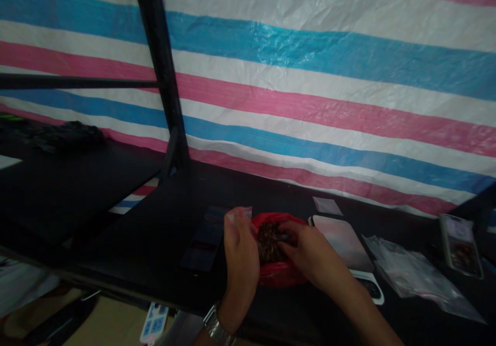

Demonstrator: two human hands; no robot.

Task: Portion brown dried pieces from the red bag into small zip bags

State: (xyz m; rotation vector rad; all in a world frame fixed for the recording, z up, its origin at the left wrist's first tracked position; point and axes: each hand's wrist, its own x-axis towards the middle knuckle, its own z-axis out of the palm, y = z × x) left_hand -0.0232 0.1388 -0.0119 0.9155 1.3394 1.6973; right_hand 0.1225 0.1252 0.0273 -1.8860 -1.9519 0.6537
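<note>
My left hand (242, 253) is pinched on a small clear bag (246, 212), mostly hidden behind it. My right hand (310, 248) curls into the red bag (282, 278) on the bench (151, 248), over brown pieces (266, 248); its grip I can't tell.

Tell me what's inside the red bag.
Small brown pieces show inside the red bag. The right hand covers some of the opening, and whatever lies beneath the top layer cannot be seen.
</note>
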